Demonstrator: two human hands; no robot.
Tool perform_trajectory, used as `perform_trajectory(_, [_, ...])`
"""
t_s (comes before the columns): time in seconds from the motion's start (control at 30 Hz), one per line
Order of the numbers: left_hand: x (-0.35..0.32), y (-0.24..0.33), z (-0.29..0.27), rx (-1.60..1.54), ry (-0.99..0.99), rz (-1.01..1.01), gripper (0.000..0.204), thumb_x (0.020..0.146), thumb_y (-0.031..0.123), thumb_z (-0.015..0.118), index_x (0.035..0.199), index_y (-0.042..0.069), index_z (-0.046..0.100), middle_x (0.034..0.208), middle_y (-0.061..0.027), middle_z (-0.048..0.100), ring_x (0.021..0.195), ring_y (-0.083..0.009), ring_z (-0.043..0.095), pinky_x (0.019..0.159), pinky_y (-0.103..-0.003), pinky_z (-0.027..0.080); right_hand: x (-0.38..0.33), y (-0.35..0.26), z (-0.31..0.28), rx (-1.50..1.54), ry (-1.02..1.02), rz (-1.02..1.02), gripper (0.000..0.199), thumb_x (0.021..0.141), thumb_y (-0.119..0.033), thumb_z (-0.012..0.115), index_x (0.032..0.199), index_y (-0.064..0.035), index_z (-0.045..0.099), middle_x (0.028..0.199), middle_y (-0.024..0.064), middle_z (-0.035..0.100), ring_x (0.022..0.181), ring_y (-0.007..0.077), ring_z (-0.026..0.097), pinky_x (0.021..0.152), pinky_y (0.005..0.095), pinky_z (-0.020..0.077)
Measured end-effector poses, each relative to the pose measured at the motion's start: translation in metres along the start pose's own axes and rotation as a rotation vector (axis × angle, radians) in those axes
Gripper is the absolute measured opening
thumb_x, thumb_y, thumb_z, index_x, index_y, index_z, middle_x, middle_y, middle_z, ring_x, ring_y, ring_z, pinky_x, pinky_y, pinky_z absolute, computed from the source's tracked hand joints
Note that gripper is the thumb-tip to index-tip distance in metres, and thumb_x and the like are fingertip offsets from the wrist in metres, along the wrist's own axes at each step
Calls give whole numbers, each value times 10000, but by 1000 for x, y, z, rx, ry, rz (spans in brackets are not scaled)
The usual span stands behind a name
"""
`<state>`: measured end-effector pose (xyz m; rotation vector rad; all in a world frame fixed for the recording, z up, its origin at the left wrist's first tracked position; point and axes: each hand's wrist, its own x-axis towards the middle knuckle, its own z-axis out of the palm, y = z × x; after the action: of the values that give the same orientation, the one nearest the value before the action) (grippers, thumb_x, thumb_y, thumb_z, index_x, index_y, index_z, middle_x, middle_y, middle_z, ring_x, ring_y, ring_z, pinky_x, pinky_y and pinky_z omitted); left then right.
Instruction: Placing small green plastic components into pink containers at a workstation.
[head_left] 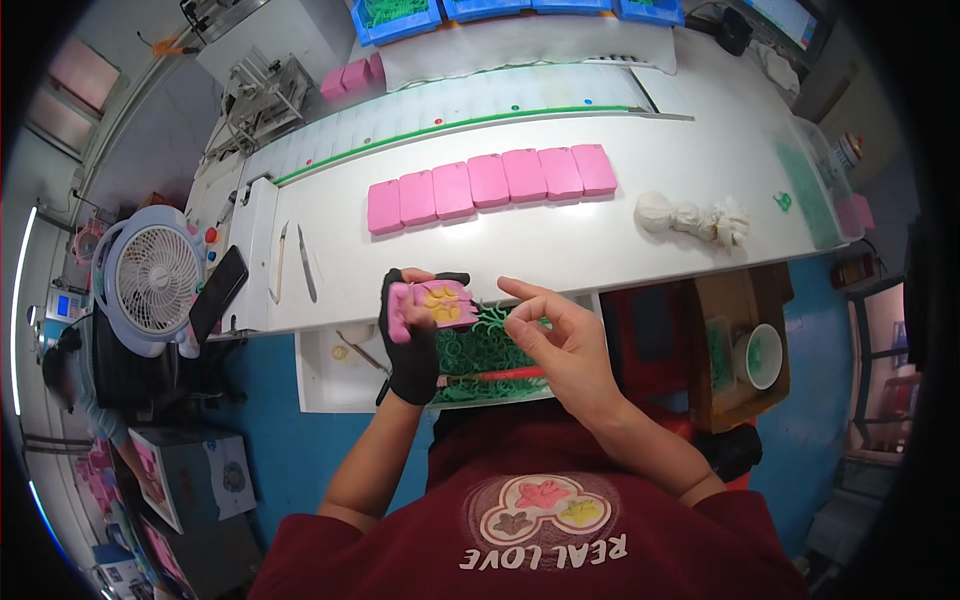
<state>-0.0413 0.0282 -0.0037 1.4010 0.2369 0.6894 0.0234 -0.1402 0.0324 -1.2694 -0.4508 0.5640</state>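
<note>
My left hand, in a black fingerless glove, grips a pink mold with rounded yellow shapes on its face. A pink flap of it bends up by the thumb. Bright green rubbery strands stick out past the mold's right end. My bare right hand meets those strands, thumb and a curled finger closed at their tips, index finger stretched out. Whether the strands are attached to the mold is hard to see. Beneath both hands, an open white drawer holds many green curly pieces and a red stick.
A row of pink blocks lies across the white table. Left are a knife, a phone and a fan. A tied white cloth bundle lies right. Blue bins stand behind; a white cup sits in a cardboard box.
</note>
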Motion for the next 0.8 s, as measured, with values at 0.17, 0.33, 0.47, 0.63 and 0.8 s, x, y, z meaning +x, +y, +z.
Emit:
perform_trajectory(0.17, [-3, 8, -7, -223, -120, -224, 442, 951, 390, 549, 1115, -16, 492, 1049, -169, 639, 908, -206, 649, 774, -307, 538, 0, 0, -8, -365, 85, -227, 55, 831, -43, 672, 869, -6, 661, 1188, 174, 632, 1211, 263, 536, 955, 364, 449])
perform_trajectory(0.33, [-11, 24, 8, -165, -180, -200, 280, 907, -55, 520, 1184, -19, 509, 1074, -80, 586, 1027, -184, 605, 864, -308, 524, -1, -1, -6, -536, 88, -309, 61, 788, -12, 686, 841, -17, 657, 1140, 170, 650, 1173, 318, 553, 963, 393, 439])
perform_trajectory(0.47, [-11, 22, 8, 191, -228, -75, 271, 886, -63, 538, 1155, -31, 536, 1100, -74, 552, 1009, -156, 581, 854, -286, 513, 0, 1, -7, -623, 98, -383, 80, 778, -7, 694, 839, -18, 644, 1143, 173, 644, 1168, 330, 549, 954, 399, 442])
perform_trajectory(0.63, [-12, 16, 6, 137, -227, -63, 335, 824, -125, 603, 1140, -39, 533, 1138, -99, 543, 990, -169, 590, 816, -285, 532, -1, 4, -7, -656, 96, -405, 90, 769, 0, 695, 837, -16, 639, 1142, 175, 641, 1159, 334, 549, 949, 403, 444])
perform_trajectory(0.8, [-11, 15, 6, 89, -227, -75, 330, 822, -123, 600, 1133, -34, 537, 1122, -95, 543, 989, -165, 581, 810, -279, 531, 0, 6, -7, -676, 92, -421, 98, 767, 7, 693, 844, -12, 636, 1137, 174, 640, 1156, 338, 548, 944, 408, 448])
